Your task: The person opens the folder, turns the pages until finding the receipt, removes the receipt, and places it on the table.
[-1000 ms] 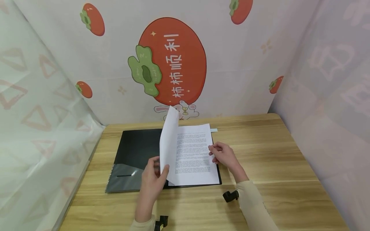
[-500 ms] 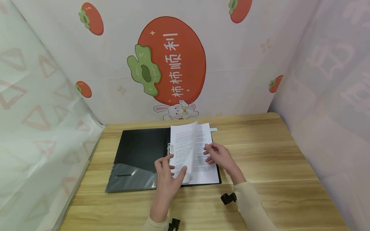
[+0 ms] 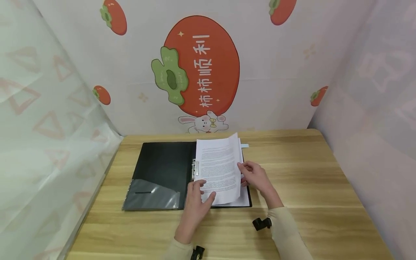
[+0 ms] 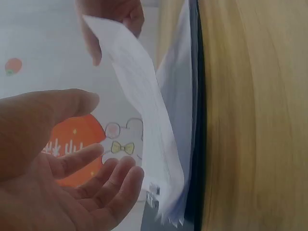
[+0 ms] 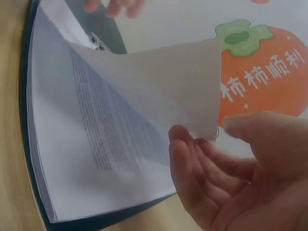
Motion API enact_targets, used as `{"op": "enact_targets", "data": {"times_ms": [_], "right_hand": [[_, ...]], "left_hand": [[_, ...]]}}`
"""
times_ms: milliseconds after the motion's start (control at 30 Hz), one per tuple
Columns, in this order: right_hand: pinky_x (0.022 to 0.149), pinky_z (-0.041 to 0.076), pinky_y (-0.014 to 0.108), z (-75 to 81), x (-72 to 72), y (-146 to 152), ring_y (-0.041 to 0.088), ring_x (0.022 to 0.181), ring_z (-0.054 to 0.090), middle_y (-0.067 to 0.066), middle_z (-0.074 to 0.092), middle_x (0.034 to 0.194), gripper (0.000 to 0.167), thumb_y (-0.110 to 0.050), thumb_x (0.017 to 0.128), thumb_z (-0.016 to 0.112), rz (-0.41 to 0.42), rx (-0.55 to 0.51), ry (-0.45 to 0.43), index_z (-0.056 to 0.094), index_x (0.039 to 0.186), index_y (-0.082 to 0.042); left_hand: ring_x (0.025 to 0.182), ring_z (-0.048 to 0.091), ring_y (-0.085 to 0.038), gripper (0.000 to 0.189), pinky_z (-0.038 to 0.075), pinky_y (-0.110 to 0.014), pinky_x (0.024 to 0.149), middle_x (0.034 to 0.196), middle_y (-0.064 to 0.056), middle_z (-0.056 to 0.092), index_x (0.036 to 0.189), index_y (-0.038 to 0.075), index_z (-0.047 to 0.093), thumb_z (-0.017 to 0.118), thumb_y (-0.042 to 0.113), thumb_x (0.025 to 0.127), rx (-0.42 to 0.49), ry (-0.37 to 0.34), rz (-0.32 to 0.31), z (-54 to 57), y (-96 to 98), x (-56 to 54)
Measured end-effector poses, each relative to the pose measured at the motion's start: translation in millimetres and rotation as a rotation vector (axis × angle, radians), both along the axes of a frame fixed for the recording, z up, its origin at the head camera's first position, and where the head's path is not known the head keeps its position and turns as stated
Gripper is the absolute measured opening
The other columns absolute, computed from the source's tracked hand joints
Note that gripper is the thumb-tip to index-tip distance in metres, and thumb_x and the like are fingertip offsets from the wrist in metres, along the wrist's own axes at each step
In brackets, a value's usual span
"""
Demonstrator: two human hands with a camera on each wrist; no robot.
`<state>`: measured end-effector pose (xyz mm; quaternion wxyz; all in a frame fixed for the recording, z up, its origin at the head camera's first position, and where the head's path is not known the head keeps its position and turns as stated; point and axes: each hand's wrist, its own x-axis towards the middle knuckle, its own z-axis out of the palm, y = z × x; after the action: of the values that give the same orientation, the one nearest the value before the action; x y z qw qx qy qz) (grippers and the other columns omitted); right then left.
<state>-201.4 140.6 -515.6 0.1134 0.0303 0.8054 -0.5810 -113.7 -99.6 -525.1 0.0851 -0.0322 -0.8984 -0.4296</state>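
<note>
A black binder (image 3: 162, 159) lies spread on the table, with a stack of printed pages on its right side. The top sheet of paper (image 3: 221, 169) is lifted and curved, its right edge raised off the printed page (image 5: 91, 159) below. My right hand (image 3: 256, 177) pinches that edge between thumb and fingers; in the right wrist view the sheet's corner meets the fingertips (image 5: 179, 132). My left hand (image 3: 196, 202) hovers with spread, relaxed fingers over the lower left of the sheet. The left wrist view shows a gap between this hand (image 4: 82, 163) and the paper.
A metal clip (image 3: 195, 168) sits along the binder's spine. A clear pocket (image 3: 152, 195) covers the lower left cover, and a pale tab (image 3: 245, 146) sticks out at the upper right. The wooden table (image 3: 302, 173) meets a printed cloth backdrop (image 3: 273, 72) behind.
The sheet has swung from upright at the left over to the right, across the stack. My left hand has moved right and let go of it; my right hand now has its edge.
</note>
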Motion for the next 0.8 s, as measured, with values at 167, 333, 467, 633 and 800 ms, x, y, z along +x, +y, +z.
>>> {"op": "enact_targets", "data": {"times_ms": [167,333,467,633,800], "right_hand": [[0.069,0.064,0.040,-4.5,0.0,9,0.020,0.070,0.069,0.019,0.072,0.104,0.036,-0.026,0.108,0.062,-0.033,0.031,-0.048,0.062,0.127,0.004],[0.067,0.064,0.039,-10.9,0.4,14,0.020,0.070,0.068,0.018,0.073,0.099,0.029,-0.017,0.107,0.061,-0.037,0.047,-0.062,0.062,0.125,0.005],[0.063,0.063,0.037,-15.9,1.5,15,0.021,0.068,0.068,0.016,0.073,0.095,0.027,-0.016,0.107,0.060,-0.035,0.080,-0.072,0.063,0.122,0.006],[0.061,0.059,0.034,-17.6,4.0,14,0.019,0.065,0.067,0.013,0.073,0.090,0.024,-0.013,0.107,0.058,-0.010,0.156,-0.074,0.063,0.120,0.007],[0.061,0.058,0.034,-17.5,6.1,12,0.019,0.067,0.067,0.012,0.071,0.089,0.027,-0.016,0.107,0.059,0.014,0.196,-0.072,0.063,0.120,0.008]], "left_hand": [[0.103,0.066,-0.036,0.041,0.057,-0.051,0.089,0.120,-0.019,0.058,0.127,-0.001,0.061,0.077,0.020,0.096,-0.014,-0.037,0.054,-3.4,-34.2,-7.3],[0.107,0.066,-0.036,0.043,0.056,-0.053,0.092,0.127,-0.020,0.060,0.132,0.000,0.061,0.075,0.025,0.099,0.001,-0.127,0.162,0.9,-75.7,-11.5],[0.114,0.063,-0.041,0.049,0.053,-0.057,0.099,0.134,-0.025,0.056,0.137,-0.004,0.056,0.071,0.028,0.102,-0.010,-0.198,0.224,1.3,-115.0,-10.4],[0.121,0.056,-0.049,0.055,0.048,-0.062,0.103,0.137,-0.035,0.048,0.139,-0.010,0.052,0.067,0.029,0.104,-0.043,-0.263,0.246,1.9,-156.3,-2.7],[0.135,0.033,-0.059,0.064,0.036,-0.071,0.107,0.143,-0.044,0.035,0.142,-0.012,0.045,0.062,0.037,0.105,-0.051,-0.378,0.301,-0.9,-179.9,7.7]]}}
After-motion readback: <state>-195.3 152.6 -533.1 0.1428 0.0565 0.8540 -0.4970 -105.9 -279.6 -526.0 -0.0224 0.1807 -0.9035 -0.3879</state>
